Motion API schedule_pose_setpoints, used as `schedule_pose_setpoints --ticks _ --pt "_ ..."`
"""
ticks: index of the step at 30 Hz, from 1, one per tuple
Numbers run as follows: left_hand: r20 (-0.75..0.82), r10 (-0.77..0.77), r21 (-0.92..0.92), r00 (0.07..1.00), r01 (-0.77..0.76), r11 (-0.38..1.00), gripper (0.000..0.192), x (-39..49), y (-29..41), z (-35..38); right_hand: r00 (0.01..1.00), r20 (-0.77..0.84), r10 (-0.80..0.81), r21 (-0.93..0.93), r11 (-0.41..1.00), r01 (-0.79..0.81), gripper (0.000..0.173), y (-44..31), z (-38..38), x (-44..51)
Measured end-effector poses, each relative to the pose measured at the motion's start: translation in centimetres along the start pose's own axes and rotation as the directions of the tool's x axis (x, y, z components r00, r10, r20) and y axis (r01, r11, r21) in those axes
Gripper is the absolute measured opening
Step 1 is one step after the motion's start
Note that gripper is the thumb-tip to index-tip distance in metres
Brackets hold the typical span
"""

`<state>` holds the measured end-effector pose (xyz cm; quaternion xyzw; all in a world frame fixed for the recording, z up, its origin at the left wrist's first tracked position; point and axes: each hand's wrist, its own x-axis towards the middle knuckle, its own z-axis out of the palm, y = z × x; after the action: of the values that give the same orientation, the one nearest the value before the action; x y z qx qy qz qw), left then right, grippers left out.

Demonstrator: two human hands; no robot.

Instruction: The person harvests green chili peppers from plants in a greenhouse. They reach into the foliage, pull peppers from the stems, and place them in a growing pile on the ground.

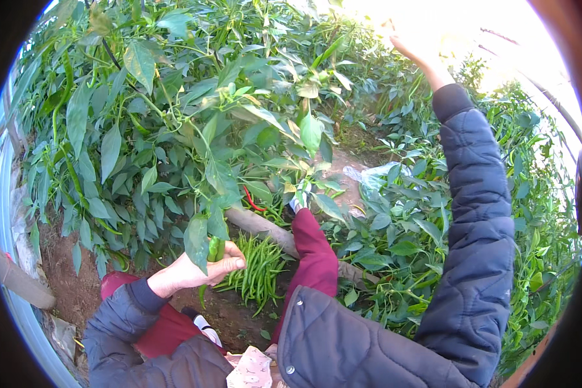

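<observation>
My left hand (201, 269) is at the lower left, its fingers closed on green chili peppers (216, 249), partly behind a drooping leaf. Just beyond it, on the soil, lies a pile of long green chili peppers (256, 271). My right hand (407, 41) is raised at the upper right, above the plants; glare washes out its fingers, so what they touch cannot be made out. Pepper plants (174, 121) with green pods fill the view ahead. One red chili pepper (253, 200) shows beyond the pile.
A wooden pole (262, 228) lies across the ground past the pile, close to my outstretched leg. Crumpled clear plastic (373, 177) rests among the leaves. Plastic sheeting (5, 194) and another pole (24, 286) border the left side. Dense plants stand on the right.
</observation>
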<state>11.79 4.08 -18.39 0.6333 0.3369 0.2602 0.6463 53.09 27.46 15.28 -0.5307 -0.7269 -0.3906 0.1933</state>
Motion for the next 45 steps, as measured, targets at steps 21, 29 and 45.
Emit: schedule_pose_setpoints --ticks 21,29,45 --pt "-0.122 0.345 0.164 0.931 -0.324 0.932 0.021 2.3 10.1 1.6 0.998 0.054 0.045 0.679 0.731 -0.070 0.027 -9.1 3.3 -10.0" --pt "-0.466 0.508 0.358 0.725 -0.371 0.857 0.032 19.8 25.7 -2.0 0.990 -0.117 0.083 0.763 0.645 0.036 0.022 -12.8 2.3 -9.0" --pt "-0.103 0.472 -0.222 0.876 -0.483 0.847 0.027 25.0 25.5 -10.5 0.995 -0.018 0.098 0.792 0.608 -0.046 0.038 -10.8 2.4 -6.2"
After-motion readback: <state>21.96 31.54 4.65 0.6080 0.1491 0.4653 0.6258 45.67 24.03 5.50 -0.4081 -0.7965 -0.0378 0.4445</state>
